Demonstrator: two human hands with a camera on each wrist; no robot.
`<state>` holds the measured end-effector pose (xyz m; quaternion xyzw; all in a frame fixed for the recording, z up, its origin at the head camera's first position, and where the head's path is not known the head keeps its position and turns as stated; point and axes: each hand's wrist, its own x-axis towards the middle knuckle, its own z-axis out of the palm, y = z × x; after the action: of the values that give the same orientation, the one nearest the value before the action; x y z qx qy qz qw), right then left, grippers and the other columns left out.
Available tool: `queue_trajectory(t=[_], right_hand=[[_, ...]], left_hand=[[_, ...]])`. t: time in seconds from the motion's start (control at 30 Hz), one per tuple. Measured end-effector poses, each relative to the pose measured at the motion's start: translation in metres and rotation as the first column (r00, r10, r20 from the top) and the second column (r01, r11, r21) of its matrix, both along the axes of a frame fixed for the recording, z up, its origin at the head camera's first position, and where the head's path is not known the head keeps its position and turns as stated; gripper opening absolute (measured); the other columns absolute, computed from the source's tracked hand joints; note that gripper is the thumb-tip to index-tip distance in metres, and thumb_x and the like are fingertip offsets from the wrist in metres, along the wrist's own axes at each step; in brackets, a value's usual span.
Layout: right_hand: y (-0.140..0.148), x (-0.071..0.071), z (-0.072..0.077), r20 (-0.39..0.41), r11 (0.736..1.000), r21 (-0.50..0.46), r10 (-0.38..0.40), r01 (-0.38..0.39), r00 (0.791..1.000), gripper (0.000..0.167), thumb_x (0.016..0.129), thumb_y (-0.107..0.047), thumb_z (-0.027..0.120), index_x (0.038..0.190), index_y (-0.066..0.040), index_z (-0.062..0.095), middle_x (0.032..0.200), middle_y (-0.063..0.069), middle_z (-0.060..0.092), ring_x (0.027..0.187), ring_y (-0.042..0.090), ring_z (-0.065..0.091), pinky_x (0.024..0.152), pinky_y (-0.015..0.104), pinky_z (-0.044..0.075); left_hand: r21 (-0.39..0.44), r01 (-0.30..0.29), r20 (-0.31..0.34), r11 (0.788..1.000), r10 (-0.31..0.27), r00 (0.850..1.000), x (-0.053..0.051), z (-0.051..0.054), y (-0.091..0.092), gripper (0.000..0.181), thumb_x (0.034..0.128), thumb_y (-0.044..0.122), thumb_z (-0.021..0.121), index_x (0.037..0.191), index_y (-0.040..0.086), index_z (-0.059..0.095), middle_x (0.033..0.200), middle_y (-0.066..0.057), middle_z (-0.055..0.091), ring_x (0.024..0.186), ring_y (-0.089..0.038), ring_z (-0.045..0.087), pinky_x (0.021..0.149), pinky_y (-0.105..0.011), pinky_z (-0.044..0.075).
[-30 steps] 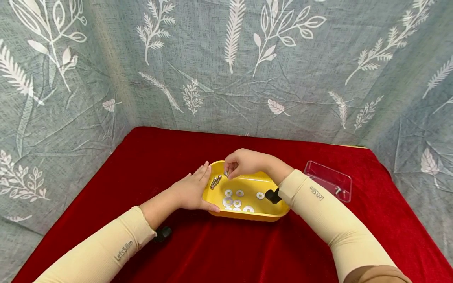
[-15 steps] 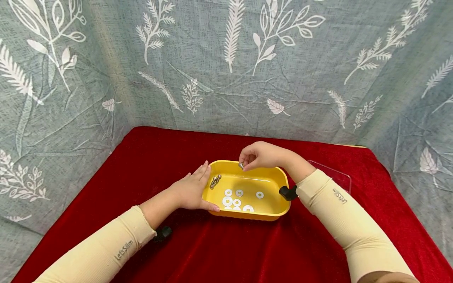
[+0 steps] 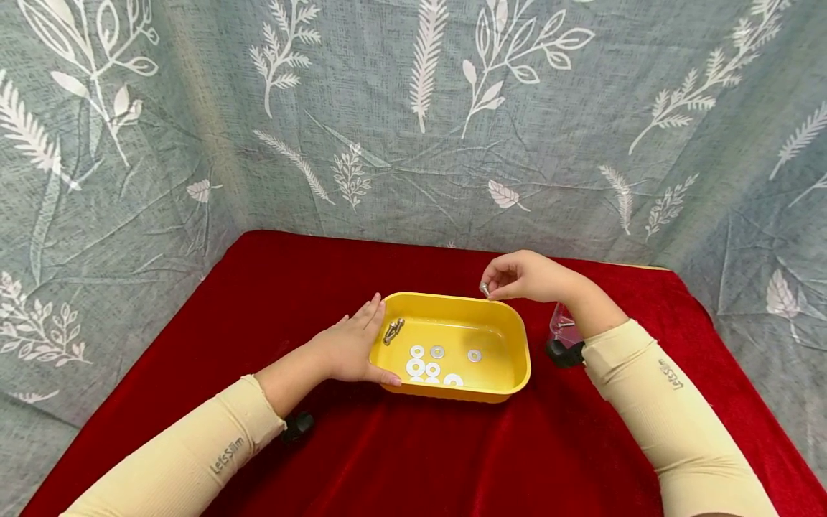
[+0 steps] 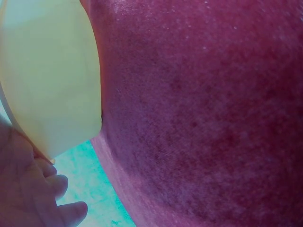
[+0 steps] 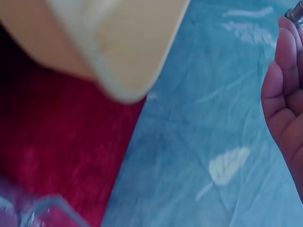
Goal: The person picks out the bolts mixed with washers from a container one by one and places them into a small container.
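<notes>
Yellow tray (image 3: 500, 368); right wrist (image 3: 586, 305) partly hiding clear box (image 3: 556, 333).

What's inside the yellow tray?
Bolts at the left end of the yellow tray; flat washers, mostly toward the near side. Its near wall partly hides some washers; anything fully behind it isn't visible.

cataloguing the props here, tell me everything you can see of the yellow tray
The yellow tray is open-topped and rectangular with rounded corners, apparently plastic, slightly glossy inside. It sits upright on red cloth. The left hand lies against its left end, thumb at the near rim. Screws and flat washers lie inside; the right hand is by the far rim, contact unclear.
</notes>
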<state>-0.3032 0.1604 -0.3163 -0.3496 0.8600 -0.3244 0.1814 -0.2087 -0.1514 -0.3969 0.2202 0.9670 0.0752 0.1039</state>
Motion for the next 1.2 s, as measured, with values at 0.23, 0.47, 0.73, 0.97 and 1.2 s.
queue_trajectory(t=[0.23,0.47,0.73,0.97,1.2], right_hand=[[0.035,0.001,0.004,-0.035,0.995,-0.023,-0.094,0.093,0.995,0.016,0.082,-0.015,0.069,0.094,-0.006,0.064,0.082,0.005,0.062,0.077,0.018,0.056,0.068,0.024,0.049],[0.068,0.001,0.000,-0.031,0.986,-0.020,-0.167,0.166,0.985,0.020,0.082,-0.015,0.069,0.096,-0.003,0.063,0.083,0.005,0.062,0.078,0.016,0.057,0.069,0.024,0.049],[0.098,-0.002,-0.005,-0.015,0.969,0.008,-0.247,0.247,0.969,0.022,0.082,-0.017,0.069,0.098,-0.002,0.063,0.084,0.007,0.062,0.075,0.012,0.056,0.068,0.026,0.049],[0.114,-0.005,-0.011,-0.005,0.957,0.044,-0.288,0.288,0.958,0.026,0.082,-0.019,0.069,0.100,-0.002,0.063,0.088,0.007,0.063,0.080,0.012,0.057,0.071,0.023,0.048],[0.127,-0.010,-0.016,0.016,0.948,0.074,-0.311,0.309,0.950,0.029,0.082,-0.019,0.069,0.101,0.001,0.062,0.089,0.007,0.063,0.080,0.010,0.057,0.074,0.028,0.049]], left_hand=[[0.004,-0.001,-0.006,1.000,0.001,1.000,0.000,0.001,0.000,0.130,0.0598,0.083,0.052,0.145,-0.002,0.003,0.152,-0.017,-0.005,0.139,-0.028,0.005,0.106,-0.051,0.021],[0.005,-0.001,-0.007,1.000,0.001,1.000,0.000,0.000,0.000,0.129,0.0607,0.081,0.054,0.145,-0.002,0.003,0.152,-0.017,-0.004,0.139,-0.028,0.005,0.106,-0.051,0.021],[0.010,-0.001,-0.001,1.000,0.001,1.000,0.000,-0.001,0.000,0.129,0.0610,0.080,0.054,0.145,-0.002,0.003,0.152,-0.017,-0.004,0.139,-0.027,0.004,0.106,-0.051,0.021],[0.004,-0.006,0.007,1.000,0.006,1.000,-0.001,0.000,0.000,0.129,0.0602,0.082,0.053,0.145,-0.001,0.002,0.152,-0.015,-0.007,0.140,-0.026,0.003,0.106,-0.051,0.021],[0.014,-0.005,0.004,1.000,0.005,1.000,0.000,0.000,0.000,0.130,0.0601,0.081,0.054,0.145,-0.002,0.002,0.152,-0.016,-0.005,0.140,-0.027,0.003,0.106,-0.051,0.021]])
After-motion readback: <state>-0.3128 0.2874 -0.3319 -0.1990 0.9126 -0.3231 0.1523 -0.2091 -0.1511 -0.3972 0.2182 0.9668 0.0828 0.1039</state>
